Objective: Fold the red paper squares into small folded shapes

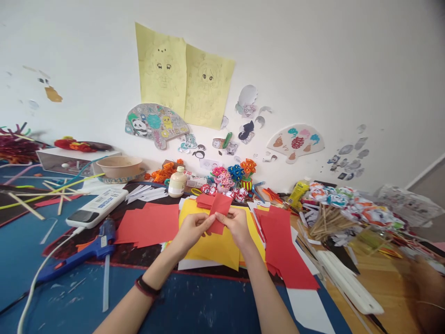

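1. We see the left hand [194,229] with its fingers [207,224] pinching the lower left edge of a red paper strip [221,208].
2. We see the right hand [238,225] grasping the same strip from its right side, thumb laid across the front.
3. The strip is above yellow paper sheets [215,254], in from the back edge of the blue surface [208,306]; we cannot tell whether it touches them.
4. Just behind the strip, nearer the back edge, we find a small pile of red paper pieces [204,200].
5. Beside the yellow sheets lie red paper sheets [149,223] toward the left edge and a red paper stack [281,239] toward the right edge.
6. Farther toward the left edge, we see a blue glue gun [100,248] near a white power strip [99,207].
7. Along the back edge stand a cream-coloured bottle [177,183] and orange craft flowers [248,168].
8. Toward the back right corner, we note a bundle of wooden sticks [327,225].
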